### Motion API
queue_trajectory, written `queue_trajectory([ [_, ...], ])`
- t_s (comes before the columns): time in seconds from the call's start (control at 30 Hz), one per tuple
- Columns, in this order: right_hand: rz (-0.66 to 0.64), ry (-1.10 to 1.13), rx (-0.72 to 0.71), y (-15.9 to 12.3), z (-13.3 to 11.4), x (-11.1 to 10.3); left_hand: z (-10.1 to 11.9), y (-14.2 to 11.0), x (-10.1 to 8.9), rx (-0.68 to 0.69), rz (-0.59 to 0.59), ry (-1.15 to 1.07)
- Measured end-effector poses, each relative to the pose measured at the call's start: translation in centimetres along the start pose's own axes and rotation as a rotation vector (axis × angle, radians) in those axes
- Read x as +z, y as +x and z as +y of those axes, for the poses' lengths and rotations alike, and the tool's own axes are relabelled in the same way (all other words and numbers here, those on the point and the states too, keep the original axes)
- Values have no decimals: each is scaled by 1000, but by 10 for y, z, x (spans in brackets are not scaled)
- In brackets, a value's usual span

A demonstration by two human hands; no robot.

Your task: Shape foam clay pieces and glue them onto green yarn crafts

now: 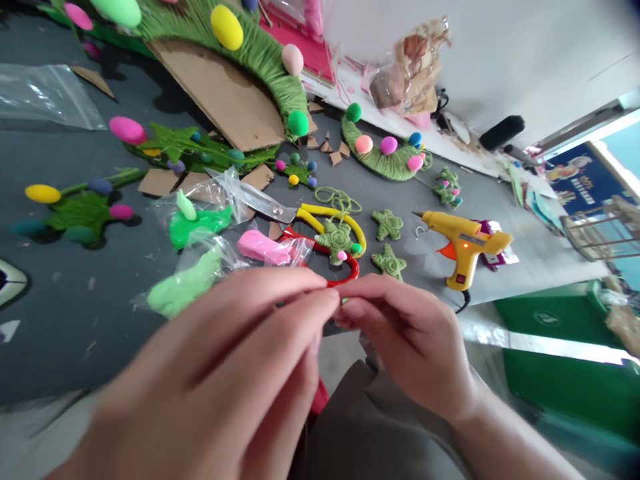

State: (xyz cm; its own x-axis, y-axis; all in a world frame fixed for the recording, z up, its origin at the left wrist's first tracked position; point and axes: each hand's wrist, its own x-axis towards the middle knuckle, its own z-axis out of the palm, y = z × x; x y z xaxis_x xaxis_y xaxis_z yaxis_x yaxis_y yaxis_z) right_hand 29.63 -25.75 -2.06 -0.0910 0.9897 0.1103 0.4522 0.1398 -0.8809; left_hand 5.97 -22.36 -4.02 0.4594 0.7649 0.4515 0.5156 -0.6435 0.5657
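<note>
My left hand (225, 360) and my right hand (415, 340) meet fingertip to fingertip over the table's near edge. Both are closed in a pinch; a speck of green shows at the right fingertips, but what they hold is mostly hidden. Just beyond lie scissors (313, 212) with yellow and red handles. A green yarn-wrapped star (336, 235) with small pink and green balls rests on those handles. Two plain yarn stars (387, 225) sit to the right. Left of the scissors are bagged pink clay (264, 247), light green clay (185, 287) and brighter green clay (197, 225).
A yellow hot glue gun (463, 243) with a lit red light lies at right, its cord hanging over the edge. Yarn-wrapped crescents (383, 160) with coloured balls, cardboard (225, 100) and scraps cover the back. Green bins (555, 360) stand beside the table.
</note>
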Motion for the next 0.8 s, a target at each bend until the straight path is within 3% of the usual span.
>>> queue_trajectory([
  [0.1, 49, -16, -66, 1, -1, 0, 19, 3, 20, 14, 50, -52],
  [0.23, 75, 32, 61, -1, 1, 0, 21, 13, 32, 48, 1, -68],
  [0.47, 130, 98, 98, 1, -1, -2, 16, 28, 34, 127, -4, -111],
  [0.7, -18, 266, 156, -1, -3, -9, 9, 36, 35, 165, 16, -124],
  [0.8, -8, 286, 191, -9, -2, -14, 8, 41, 34, 139, 41, -118],
])
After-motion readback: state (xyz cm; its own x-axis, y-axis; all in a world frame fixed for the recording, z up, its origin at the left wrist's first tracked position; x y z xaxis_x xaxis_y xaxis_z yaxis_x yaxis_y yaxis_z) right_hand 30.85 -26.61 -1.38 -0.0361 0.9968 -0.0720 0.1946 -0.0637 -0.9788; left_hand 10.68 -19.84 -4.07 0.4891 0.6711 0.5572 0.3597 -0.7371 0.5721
